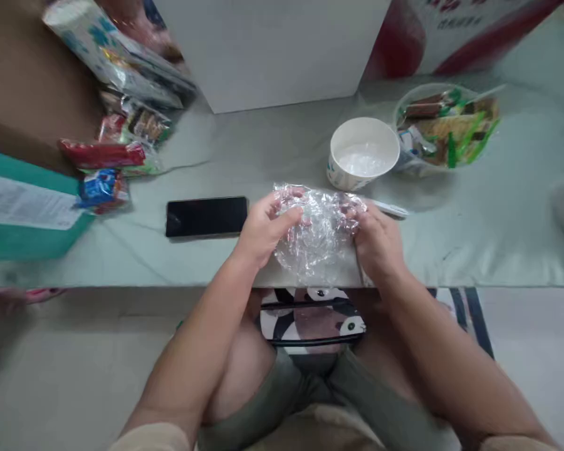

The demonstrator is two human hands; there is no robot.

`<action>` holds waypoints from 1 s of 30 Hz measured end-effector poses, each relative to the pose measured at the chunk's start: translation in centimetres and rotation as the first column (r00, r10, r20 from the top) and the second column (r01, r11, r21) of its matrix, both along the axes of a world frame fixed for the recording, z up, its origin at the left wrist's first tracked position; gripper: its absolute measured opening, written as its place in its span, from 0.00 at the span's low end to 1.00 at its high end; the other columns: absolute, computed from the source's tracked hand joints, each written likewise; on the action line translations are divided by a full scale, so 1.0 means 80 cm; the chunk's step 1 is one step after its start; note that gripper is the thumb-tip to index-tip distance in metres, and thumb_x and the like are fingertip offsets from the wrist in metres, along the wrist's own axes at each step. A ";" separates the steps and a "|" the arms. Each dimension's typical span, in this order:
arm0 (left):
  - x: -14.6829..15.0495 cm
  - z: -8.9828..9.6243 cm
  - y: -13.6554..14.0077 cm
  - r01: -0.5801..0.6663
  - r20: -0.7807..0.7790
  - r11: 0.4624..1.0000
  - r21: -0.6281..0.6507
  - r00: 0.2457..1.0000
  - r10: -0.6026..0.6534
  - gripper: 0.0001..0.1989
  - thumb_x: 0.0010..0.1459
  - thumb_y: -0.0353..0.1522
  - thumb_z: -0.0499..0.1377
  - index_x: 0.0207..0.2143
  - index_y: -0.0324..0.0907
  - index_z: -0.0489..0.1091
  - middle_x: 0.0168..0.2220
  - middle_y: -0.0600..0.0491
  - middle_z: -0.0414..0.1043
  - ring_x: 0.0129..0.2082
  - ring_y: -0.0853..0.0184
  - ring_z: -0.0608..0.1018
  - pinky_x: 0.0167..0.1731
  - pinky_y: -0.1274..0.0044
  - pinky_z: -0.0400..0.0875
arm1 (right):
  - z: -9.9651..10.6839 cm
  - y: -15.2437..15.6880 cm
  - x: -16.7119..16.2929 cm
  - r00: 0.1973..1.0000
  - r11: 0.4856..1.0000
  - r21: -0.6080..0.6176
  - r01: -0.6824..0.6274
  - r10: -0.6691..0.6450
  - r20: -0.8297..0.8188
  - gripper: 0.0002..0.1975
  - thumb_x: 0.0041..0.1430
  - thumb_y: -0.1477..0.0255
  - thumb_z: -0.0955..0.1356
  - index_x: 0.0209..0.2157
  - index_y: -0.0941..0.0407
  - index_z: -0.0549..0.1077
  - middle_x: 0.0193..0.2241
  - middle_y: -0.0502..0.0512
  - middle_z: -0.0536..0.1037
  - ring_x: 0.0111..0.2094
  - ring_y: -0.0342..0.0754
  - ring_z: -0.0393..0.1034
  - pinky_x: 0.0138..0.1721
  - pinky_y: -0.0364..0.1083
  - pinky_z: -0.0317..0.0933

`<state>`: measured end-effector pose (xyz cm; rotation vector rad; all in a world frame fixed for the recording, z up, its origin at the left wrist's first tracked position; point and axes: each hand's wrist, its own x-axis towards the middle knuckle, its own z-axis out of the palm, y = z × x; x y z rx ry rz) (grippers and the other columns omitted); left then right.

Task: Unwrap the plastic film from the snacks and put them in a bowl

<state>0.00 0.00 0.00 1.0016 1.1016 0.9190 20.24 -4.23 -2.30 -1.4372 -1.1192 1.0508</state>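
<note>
Because the clear plastic (316,241) is thin and floppy, the left hand (267,224) and right hand (378,238) each hold a side, fingers curled nearly closed, so it can spread out between them. The paper cup (342,176) stands just past the right fingers, likely for easy reach; the phone (207,217) lies beside the left fingers.

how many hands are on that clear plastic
2: the left hand at the left side of the crumpled clear plastic, the right hand at its right. Both are in plain view.
</note>
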 end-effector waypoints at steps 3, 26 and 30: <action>0.002 -0.001 -0.001 0.018 -0.012 1.000 0.006 1.000 -0.018 0.18 0.50 0.38 0.69 0.44 0.43 0.77 0.44 0.49 0.79 0.31 0.67 0.83 0.16 0.83 0.61 | -0.009 0.001 0.000 0.999 0.999 -0.005 -0.053 0.053 -0.004 0.10 0.53 0.63 0.73 0.25 0.54 0.75 0.43 0.55 0.79 0.47 0.52 0.73 0.54 0.54 0.64; -0.004 -0.004 0.007 -0.035 0.222 0.999 -0.042 0.974 0.043 0.19 0.52 0.36 0.69 0.39 0.46 0.62 0.41 0.55 0.77 0.30 0.74 0.76 0.27 0.82 0.69 | -0.005 0.004 -0.013 0.916 0.986 -0.169 -0.016 -0.053 -0.399 0.12 0.51 0.64 0.74 0.32 0.53 0.70 0.26 0.48 0.74 0.28 0.42 0.70 0.34 0.45 0.68; -0.004 -0.002 0.004 0.078 0.286 0.985 -0.153 0.958 -0.031 0.32 0.44 0.33 0.74 0.43 0.49 0.56 0.45 0.55 0.78 0.37 0.67 0.82 0.37 0.74 0.77 | -0.004 0.007 -0.011 0.884 0.987 -0.157 0.036 -0.104 -0.456 0.13 0.51 0.62 0.75 0.32 0.52 0.70 0.28 0.47 0.75 0.29 0.43 0.71 0.33 0.45 0.68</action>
